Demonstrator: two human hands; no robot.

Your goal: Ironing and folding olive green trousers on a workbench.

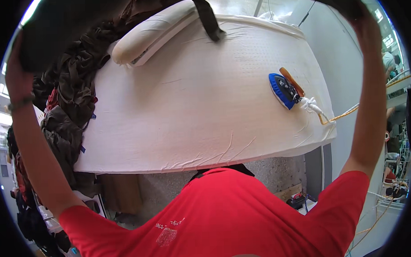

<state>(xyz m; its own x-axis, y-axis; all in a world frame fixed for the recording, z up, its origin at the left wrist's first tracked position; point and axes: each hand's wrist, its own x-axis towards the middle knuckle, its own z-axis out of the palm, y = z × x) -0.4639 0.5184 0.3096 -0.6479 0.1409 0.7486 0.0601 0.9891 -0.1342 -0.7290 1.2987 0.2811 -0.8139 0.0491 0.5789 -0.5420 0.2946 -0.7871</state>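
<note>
Hands (pixel 21 76) (pixel 366 25) up, both holding dk cloth (pixel 48 36); blue-edged iron (pixel 283 90) on wht tbl (pixel 191 111).

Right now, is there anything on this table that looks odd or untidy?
Nothing appears spilled. The white table cover is wrinkled along its near edge, unlike its flatter middle. Also, white cloth bunched around the cord beside the blue-edged iron looks like a makeshift wrap.

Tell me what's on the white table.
A blue-rimmed iron rests on the table at right. A padded board is over its far left. Dark garments cover the left edge, hiding what's beneath.
</note>
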